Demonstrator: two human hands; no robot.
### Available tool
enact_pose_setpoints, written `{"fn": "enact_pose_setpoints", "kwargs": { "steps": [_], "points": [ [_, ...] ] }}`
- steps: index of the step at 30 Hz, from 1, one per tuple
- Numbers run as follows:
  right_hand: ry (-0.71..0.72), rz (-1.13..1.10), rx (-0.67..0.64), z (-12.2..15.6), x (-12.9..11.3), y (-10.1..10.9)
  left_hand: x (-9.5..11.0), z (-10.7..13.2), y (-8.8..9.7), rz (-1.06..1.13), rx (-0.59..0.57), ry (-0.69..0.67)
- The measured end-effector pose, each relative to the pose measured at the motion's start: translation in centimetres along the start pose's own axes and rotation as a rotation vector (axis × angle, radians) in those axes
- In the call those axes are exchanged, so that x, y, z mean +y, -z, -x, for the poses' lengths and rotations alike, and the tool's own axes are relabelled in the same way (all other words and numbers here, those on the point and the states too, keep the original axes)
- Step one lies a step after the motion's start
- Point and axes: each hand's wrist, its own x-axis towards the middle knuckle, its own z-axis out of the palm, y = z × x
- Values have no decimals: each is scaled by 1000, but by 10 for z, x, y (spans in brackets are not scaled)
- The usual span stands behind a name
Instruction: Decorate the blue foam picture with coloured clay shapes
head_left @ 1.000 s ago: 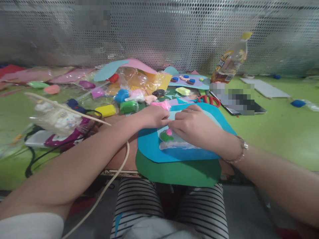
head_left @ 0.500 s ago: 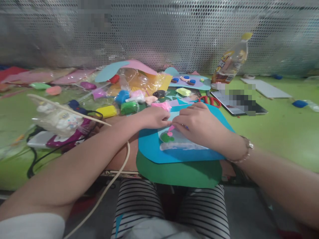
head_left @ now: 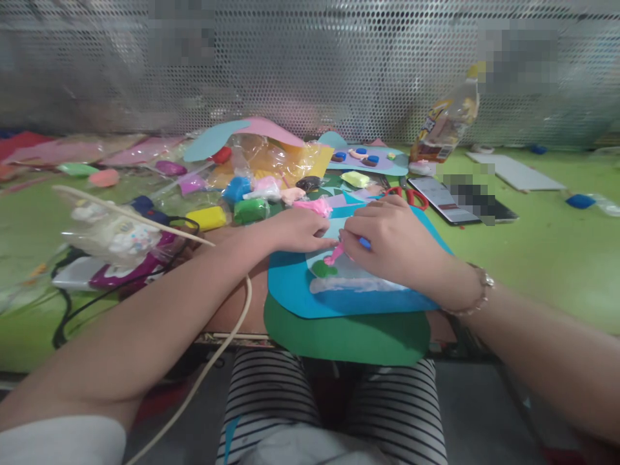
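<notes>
My right hand (head_left: 382,236) is closed in a pinch on a thin pink piece (head_left: 334,253), its lower end touching a green clay patch (head_left: 323,268). Whether the pink piece is clay or a tool, I cannot tell. A small blue bit (head_left: 365,243) shows by the fingers of that hand. My left hand (head_left: 305,230) rests on the light blue area of the picture, its index finger stretched towards the right fingertips. Both hands lie over a blue foam-like sheet (head_left: 290,290) with a white smear (head_left: 353,285) along it. Beneath it is a green sheet (head_left: 349,339).
Behind my hands lie wrapped clay lumps, among them a yellow one (head_left: 206,218) and a green one (head_left: 250,210). Red-handled scissors (head_left: 417,199), a phone (head_left: 436,197) and a tilted bottle (head_left: 445,126) are at the right. A cream cable (head_left: 248,300) crosses the left side.
My right hand has shifted slightly right, and more of the pink piece and the blue bit shows. The left index fingertip reaches a little further right.
</notes>
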Motion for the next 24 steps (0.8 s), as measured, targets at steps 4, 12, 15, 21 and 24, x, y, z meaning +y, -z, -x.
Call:
{"fn": "enact_pose_setpoints", "kwargs": {
  "steps": [4,12,15,21,24],
  "points": [
    [-6,4,-8,0,2,-1,0,-1,0,-11,-4,-8],
    [16,-19,-51,0,1,-4,-1,-2,-2,-27,-13,-12],
    [17,-18,-70,1,-1,-3,-1,-2,-2,-31,-21,-14],
    [34,-11,-74,1,0,-5,-3,-4,-4,-57,-12,-26],
    [31,-13,-67,1,0,-6,-4,-4,-5,-73,3,-28]
  ]
}}
